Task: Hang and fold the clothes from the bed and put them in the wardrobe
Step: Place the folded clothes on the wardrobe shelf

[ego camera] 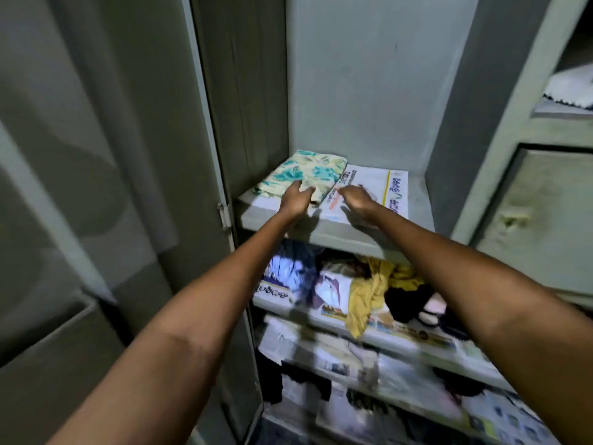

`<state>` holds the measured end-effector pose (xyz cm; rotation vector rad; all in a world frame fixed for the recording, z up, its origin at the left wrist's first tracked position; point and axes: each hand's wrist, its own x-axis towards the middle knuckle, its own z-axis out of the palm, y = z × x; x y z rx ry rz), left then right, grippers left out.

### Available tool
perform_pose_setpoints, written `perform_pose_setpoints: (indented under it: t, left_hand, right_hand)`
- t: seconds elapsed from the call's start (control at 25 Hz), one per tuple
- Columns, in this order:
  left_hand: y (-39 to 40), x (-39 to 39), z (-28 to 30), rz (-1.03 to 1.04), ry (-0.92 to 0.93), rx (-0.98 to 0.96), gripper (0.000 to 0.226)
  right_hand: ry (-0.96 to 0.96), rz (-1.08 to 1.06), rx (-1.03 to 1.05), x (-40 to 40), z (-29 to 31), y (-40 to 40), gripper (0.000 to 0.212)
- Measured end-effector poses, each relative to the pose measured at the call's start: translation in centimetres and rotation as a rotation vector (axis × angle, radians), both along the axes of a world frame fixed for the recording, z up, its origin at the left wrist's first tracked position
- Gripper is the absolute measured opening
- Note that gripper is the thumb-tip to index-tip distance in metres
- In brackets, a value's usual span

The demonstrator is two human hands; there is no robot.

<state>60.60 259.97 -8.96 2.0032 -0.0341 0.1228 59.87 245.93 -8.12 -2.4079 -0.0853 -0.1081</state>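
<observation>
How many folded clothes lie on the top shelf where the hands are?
1: a folded floral cloth on the left of the shelf, on newspaper; the left hand touches it.

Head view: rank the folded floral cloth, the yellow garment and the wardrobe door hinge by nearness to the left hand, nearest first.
1. Folded floral cloth: on the top shelf, under the left hand's fingers.
2. Door hinge: to the hand's left, on the wardrobe frame.
3. Yellow garment: on the shelf below, down and to the right.

Both arms outstretched — left grip [296, 197], right grip [354, 200] apparently relaxed.
</observation>
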Motion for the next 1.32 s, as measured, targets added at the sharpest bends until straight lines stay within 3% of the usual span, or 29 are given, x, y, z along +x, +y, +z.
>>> perform_pose_setpoints:
  t: [0.12,0.2,0.28,0.4,0.48,0.6,0.76,0.84,0.96,1.12,1.2,1.32]
  left_hand:
    - [-1.0,-6.7,-1.2,0.022,-0.062,-0.237,0.041]
    - [-1.4,-10.9,-2.6,0.009,-0.042,-0.412,0.034]
    - [-1.5,-14.5,-4.3,-0.013,-0.013,-0.436,0.032]
    - [-2.5,-19.5,-6.4,-0.086,0.045,-0.403,0.032]
    - [-3.4,-21.7,-7.6,-0.151,0.109,-0.361,0.032]
    - [-5.5,-24.5,-9.7,-0.315,0.225,-0.231,0.035]
    - [-7.7,-30.2,-12.3,-0.567,0.361,-0.063,0.045]
    - [-8.3,-33.1,-14.0,-0.653,0.407,-0.022,0.047]
    - [-9.0,-38.4,-17.0,-0.776,0.539,0.063,0.046]
    - [-11.1,-46.5,-19.3,-0.984,0.59,0.25,0.019]
    - [-12.8,-50.6,-19.8,-1.08,0.592,0.253,0.012]
    - [-16.2,-57.2,-20.9,-1.259,0.6,0.355,0.021]
  right_hand:
    - [-0.053,-0.033,0.164,-5.4,-1.4,-0.3,0.017]
    - [-0.121,-0.085,0.298,-9.2,-3.4,-0.5,0.02]
    - [-0.175,-0.189,0.365,-13.8,-4.9,-0.8,0.022]
    - [-0.361,-0.282,0.323,-20.7,-6.9,-1.1,0.02]
    - [-0.389,-0.337,0.3,-24.7,-8.6,-1.8,0.019]
    - [-0.276,-0.477,0.322,-29.8,-12.0,-4.1,0.022]
    - [-0.01,-0.673,0.63,-37.9,-15.6,-6.0,0.015]
    - [0.065,-0.744,0.708,-42.1,-16.9,-6.5,0.022]
    - [0.128,-0.913,0.805,-49.6,-19.0,-6.3,0.023]
    - [0.183,-1.204,0.903,-61.2,-22.2,-6.6,0.028]
    - [0.209,-1.315,0.975,-66.9,-22.9,-6.9,0.029]
    - [0.179,-1.482,0.981,-75.7,-23.1,-7.4,0.036]
